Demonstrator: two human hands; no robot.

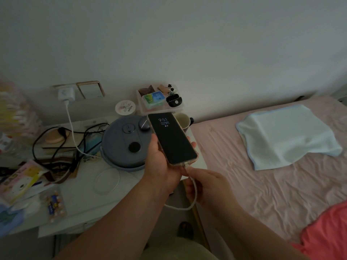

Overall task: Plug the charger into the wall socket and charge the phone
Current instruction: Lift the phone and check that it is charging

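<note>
A white charger sits plugged into the wall socket at the left. Its white cable runs down over the bedside table and loops round to the phone. The phone is dark-screened with a lit clock, held upright-tilted in my left hand. My right hand pinches the cable's plug end at the phone's bottom port; the plug looks seated in the port.
A grey round appliance stands on the white bedside table among black cables, a mug, a clear organiser box, batteries and papers. To the right lies a bed with a pink sheet and a pale blue towel.
</note>
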